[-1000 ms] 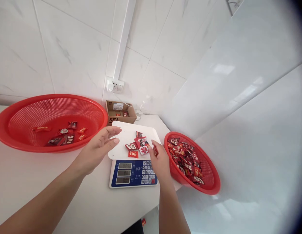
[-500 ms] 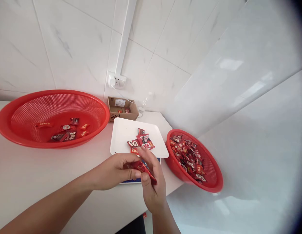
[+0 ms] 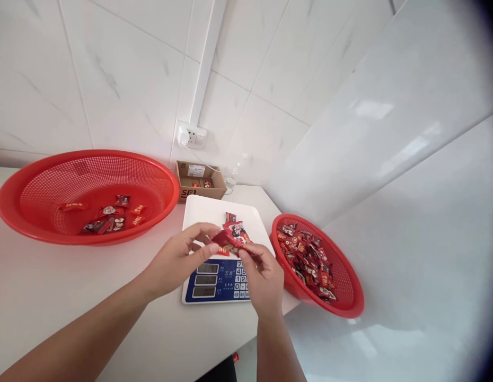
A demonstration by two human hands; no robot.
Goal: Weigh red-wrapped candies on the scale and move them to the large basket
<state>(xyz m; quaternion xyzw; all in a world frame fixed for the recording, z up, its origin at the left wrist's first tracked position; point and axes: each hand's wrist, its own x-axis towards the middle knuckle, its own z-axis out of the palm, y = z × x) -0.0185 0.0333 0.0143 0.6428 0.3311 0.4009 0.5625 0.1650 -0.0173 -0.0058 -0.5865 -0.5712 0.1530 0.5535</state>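
Between my left hand [image 3: 183, 260] and my right hand [image 3: 265, 276] a small dark red snack packet [image 3: 229, 244] is stretched out, pinched at either end. They hold it over the near edge of the white tray [image 3: 199, 212] of a digital scale. Several red packets lie on that tray, among them a bigger one with a cartoon figure [image 3: 237, 231], partly hidden by the held packet. Below the tray is the scale's blue panel [image 3: 214, 292] with three small displays, and my right hand covers some of its keys.
A large red mesh basket [image 3: 27, 212] with several packets stands at the left. Another red basket [image 3: 353, 297], holding many packets, sits at the table's right edge. Behind the scale is a cardboard box [image 3: 210, 193] beside the wall socket [image 3: 192, 136].
My hands have moved slightly up and apart, and the packet is now stretched flat between them. The scale's panel, largely covered before, has come into view.
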